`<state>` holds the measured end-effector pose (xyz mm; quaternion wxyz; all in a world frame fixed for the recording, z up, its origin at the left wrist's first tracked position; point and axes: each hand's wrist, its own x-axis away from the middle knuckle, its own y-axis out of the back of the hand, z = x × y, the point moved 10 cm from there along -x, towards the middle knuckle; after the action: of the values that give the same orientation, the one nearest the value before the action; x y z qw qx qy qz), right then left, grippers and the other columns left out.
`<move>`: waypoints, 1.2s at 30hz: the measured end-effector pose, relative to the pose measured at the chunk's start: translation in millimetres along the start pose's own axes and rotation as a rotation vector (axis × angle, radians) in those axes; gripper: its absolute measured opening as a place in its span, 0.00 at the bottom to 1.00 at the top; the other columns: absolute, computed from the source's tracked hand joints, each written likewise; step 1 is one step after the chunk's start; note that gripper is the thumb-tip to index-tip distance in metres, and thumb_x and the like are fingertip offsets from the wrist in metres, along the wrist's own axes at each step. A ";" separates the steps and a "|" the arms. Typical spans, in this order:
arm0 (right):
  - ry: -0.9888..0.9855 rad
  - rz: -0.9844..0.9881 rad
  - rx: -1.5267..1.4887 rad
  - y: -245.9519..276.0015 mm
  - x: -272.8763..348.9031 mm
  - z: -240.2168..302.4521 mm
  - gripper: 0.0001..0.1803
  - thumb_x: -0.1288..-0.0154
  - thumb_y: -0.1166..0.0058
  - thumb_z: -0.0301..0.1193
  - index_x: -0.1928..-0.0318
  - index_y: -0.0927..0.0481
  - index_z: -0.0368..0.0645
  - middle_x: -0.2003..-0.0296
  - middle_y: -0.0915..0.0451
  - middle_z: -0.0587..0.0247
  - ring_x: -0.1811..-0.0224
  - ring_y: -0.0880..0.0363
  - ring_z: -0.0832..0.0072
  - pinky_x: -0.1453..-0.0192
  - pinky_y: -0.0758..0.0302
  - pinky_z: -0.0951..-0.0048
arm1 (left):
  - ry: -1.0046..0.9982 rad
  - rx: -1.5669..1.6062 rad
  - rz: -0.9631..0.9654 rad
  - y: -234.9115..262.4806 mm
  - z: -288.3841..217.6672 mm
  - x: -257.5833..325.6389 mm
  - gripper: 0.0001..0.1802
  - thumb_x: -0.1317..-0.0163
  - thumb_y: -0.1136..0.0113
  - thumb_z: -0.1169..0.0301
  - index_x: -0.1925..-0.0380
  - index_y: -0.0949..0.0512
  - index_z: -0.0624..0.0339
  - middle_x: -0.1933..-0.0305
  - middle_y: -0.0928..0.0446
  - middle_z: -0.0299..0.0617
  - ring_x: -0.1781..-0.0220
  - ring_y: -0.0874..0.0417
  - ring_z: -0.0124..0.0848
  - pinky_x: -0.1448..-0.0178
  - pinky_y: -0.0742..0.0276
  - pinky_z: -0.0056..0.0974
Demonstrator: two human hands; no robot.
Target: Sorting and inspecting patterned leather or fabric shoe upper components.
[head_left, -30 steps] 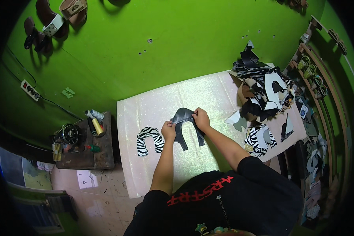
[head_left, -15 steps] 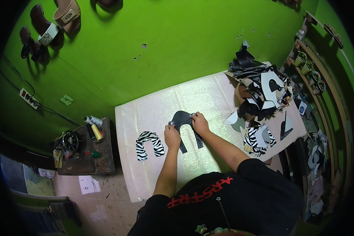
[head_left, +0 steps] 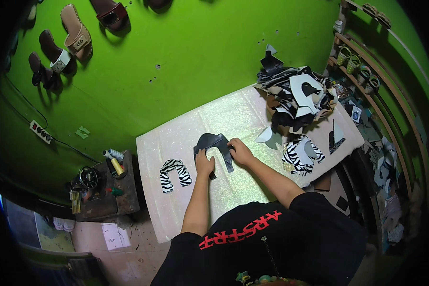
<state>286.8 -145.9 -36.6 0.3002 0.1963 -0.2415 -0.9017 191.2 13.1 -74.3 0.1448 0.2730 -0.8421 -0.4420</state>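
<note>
A dark grey U-shaped cut piece [head_left: 212,142] lies on the white glittery sheet [head_left: 190,128] covering the table. My left hand [head_left: 204,164] presses on its left leg. On its right leg rests my right hand [head_left: 240,152], fingers on the piece. Both hands hold it flat against the sheet. A zebra-striped U-shaped piece [head_left: 174,174] lies to the left of my left hand, untouched.
A heap of black, white and zebra cut pieces [head_left: 295,97] fills the table's far right, with more zebra pieces [head_left: 300,153] nearer. A small side table [head_left: 105,190] with thread spools and tools stands left. Sandals [head_left: 76,35] hang on the green wall. Shelves [head_left: 367,76] stand at right.
Both hands stay on the dark piece; they have shifted slightly along its legs. The view has moved a little.
</note>
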 end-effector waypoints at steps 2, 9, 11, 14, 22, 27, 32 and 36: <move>0.029 -0.090 -0.014 27.3 9.2 -2.4 0.13 0.50 0.53 0.23 0.60 0.26 0.36 0.59 0.29 0.50 0.53 0.30 0.56 0.47 0.33 0.66 | -0.025 -0.022 -0.045 0.7 -16.2 6.8 0.27 0.50 0.43 0.65 0.48 0.32 0.60 0.37 0.42 0.54 0.35 0.45 0.49 0.35 0.45 0.47; 0.269 -0.674 0.089 169.5 42.6 29.7 0.05 0.51 0.54 0.18 0.73 0.25 0.39 0.73 0.27 0.57 0.68 0.29 0.60 0.62 0.32 0.66 | -0.158 0.149 -0.033 -31.9 -94.4 25.5 0.21 0.51 0.42 0.68 0.55 0.27 0.57 0.41 0.41 0.56 0.38 0.45 0.51 0.37 0.45 0.49; 0.338 -0.824 0.198 213.4 49.0 45.0 0.04 0.52 0.53 0.19 0.74 0.26 0.39 0.73 0.28 0.58 0.68 0.30 0.60 0.62 0.33 0.64 | -0.230 0.171 -0.027 -42.7 -120.8 29.2 0.19 0.51 0.41 0.68 0.56 0.26 0.55 0.43 0.39 0.57 0.39 0.43 0.51 0.38 0.45 0.48; 0.242 -0.901 0.344 272.0 44.7 33.0 0.09 0.53 0.51 0.23 0.67 0.26 0.41 0.65 0.28 0.57 0.61 0.32 0.58 0.55 0.36 0.61 | -0.325 0.212 -0.019 -55.3 -160.7 33.5 0.18 0.52 0.41 0.67 0.57 0.26 0.55 0.45 0.37 0.57 0.41 0.41 0.51 0.38 0.45 0.47; -0.114 -0.659 0.519 323.0 9.6 -47.6 0.33 0.55 0.40 0.30 0.48 0.37 0.34 0.49 0.38 0.47 0.45 0.40 0.52 0.41 0.39 0.59 | -0.440 0.373 -0.003 -59.2 -244.4 31.2 0.15 0.50 0.42 0.68 0.59 0.24 0.54 0.47 0.34 0.52 0.42 0.38 0.48 0.38 0.46 0.45; -0.161 -0.574 0.551 327.8 7.9 -64.3 0.20 0.49 0.44 0.31 0.55 0.28 0.35 0.56 0.28 0.49 0.49 0.32 0.55 0.49 0.32 0.61 | -0.575 0.398 -0.168 -35.7 -286.0 29.0 0.14 0.49 0.42 0.69 0.60 0.24 0.57 0.54 0.27 0.47 0.50 0.27 0.41 0.48 0.34 0.42; 0.005 -0.755 0.349 373.6 8.4 -69.6 0.12 0.40 0.54 0.29 0.64 0.25 0.30 0.72 0.22 0.49 0.69 0.21 0.58 0.62 0.27 0.62 | -0.424 0.603 -0.021 -48.5 -309.8 22.9 0.11 0.45 0.45 0.71 0.61 0.24 0.59 0.58 0.24 0.40 0.57 0.23 0.31 0.62 0.28 0.32; -0.055 -0.705 -0.590 395.3 0.1 -114.7 0.12 0.35 0.57 0.29 0.60 0.27 0.30 0.73 0.21 0.59 0.73 0.21 0.75 0.67 0.27 0.77 | -0.361 0.780 0.066 -56.3 -331.1 23.4 0.10 0.43 0.47 0.72 0.61 0.24 0.61 0.61 0.22 0.38 0.61 0.22 0.27 0.61 0.28 0.30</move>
<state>520.5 -460.3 89.6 0.0119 0.1485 0.0993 -0.9838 351.6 -246.8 67.3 -0.1048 0.1984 -0.9663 -0.1261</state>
